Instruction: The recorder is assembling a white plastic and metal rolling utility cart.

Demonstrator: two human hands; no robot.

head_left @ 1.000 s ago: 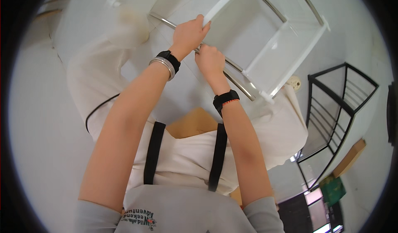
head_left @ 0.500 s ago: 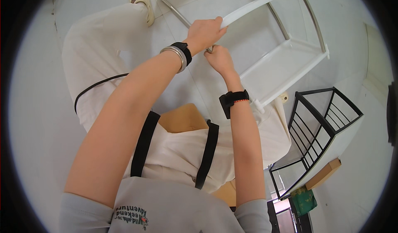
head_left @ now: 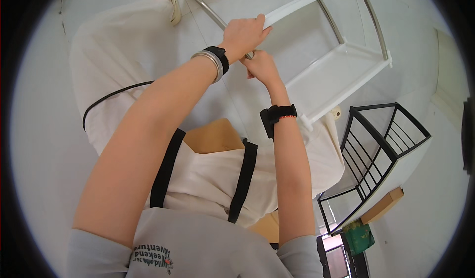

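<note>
A white rack with metal tube legs lies on its side in front of me; its near white shelf (head_left: 339, 72) faces up toward the right. My left hand (head_left: 245, 34) is closed over the corner of the rack's other white shelf (head_left: 307, 0). A metal tube (head_left: 210, 11) runs in under that hand from the upper left, and its end comes out below the palm. Right there, my right hand (head_left: 262, 67) has its fingers curled around the tube's short end. The exact contact of the right fingertips is partly hidden.
A black metal frame rack (head_left: 376, 149) stands to the right, with a cardboard box (head_left: 383, 206) and a green bag (head_left: 358, 237) near it. I sit on a tan seat (head_left: 215, 135), legs spread around the white rack, on a pale tiled floor (head_left: 203, 40).
My right hand has shifted slightly and its fingers have turned on the tube, so more of the tube's end shows. My left hand has stayed on the shelf corner.
</note>
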